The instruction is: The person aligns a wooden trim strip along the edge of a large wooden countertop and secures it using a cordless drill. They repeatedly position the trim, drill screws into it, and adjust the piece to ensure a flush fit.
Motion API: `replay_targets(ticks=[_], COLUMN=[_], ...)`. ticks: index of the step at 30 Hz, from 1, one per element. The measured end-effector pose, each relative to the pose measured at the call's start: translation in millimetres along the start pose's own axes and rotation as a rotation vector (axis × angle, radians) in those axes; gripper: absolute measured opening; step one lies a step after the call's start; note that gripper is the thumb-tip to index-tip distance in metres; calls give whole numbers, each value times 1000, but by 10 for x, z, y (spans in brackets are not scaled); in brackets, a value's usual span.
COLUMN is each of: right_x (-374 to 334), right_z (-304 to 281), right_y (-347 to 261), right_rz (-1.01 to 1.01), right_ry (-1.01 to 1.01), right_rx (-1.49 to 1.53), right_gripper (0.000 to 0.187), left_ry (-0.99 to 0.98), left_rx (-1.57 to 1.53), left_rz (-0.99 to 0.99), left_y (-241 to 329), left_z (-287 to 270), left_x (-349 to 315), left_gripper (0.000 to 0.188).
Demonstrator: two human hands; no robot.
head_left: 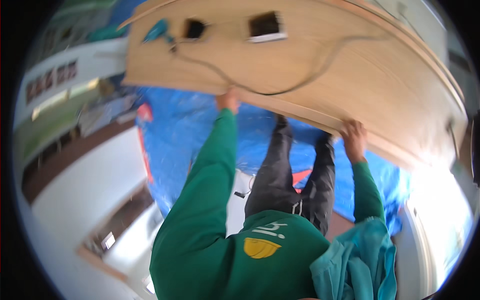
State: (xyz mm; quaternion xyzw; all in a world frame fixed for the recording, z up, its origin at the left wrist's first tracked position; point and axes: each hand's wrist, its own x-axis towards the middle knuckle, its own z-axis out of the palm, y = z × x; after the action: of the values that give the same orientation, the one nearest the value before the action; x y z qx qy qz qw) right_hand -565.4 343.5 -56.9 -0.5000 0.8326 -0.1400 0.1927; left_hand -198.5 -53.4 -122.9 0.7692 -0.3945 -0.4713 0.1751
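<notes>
A large light-brown wooden panel (pixel 310 65) stretches across the upper part of the head view, with a raised strip along its near edge. My left hand (pixel 228 100) is closed on that edge left of the middle. Farther right, my right hand (pixel 354 140) grips the same edge, fingers bent over its top. A dark cable (pixel 267 93) curves over the panel's surface. At the panel's far left is a blurred teal object (pixel 156 31), whose kind I cannot make out. Beside it sit a dark square (pixel 194 28) and a dark rectangle with a white border (pixel 265 25).
Blue plastic sheeting (pixel 172 125) covers the floor under the panel and around my legs. A teal cloth (pixel 357 262) hangs by my right arm. White low walls or surfaces (pixel 95 185) stand at left, and bright light comes in at right.
</notes>
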Motion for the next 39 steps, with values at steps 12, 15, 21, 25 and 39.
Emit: replay_targets(ticks=[12, 15, 21, 25, 39], right_x=[245, 109, 1101, 2882, 5530], right_z=[-78, -251, -429, -758, -836], right_y=[-70, -68, -135, -166, -215], right_rz=[-98, -8, -298, -281, -248], right_ry=[-22, 9, -276, 195, 117], right_rx=[-88, -129, -263, -246, -321], right_gripper=[42, 42, 50, 58, 47], left_ry=[440, 260, 581, 616, 639], left_rx=[587, 627, -16, 52, 97], left_rz=[181, 18, 50, 16, -102], left_y=[-484, 771, 84, 395, 586], left_z=[-41, 437, 668, 830, 672], left_x=[229, -720, -180, -376, -345], left_gripper=[88, 87, 76, 72, 70])
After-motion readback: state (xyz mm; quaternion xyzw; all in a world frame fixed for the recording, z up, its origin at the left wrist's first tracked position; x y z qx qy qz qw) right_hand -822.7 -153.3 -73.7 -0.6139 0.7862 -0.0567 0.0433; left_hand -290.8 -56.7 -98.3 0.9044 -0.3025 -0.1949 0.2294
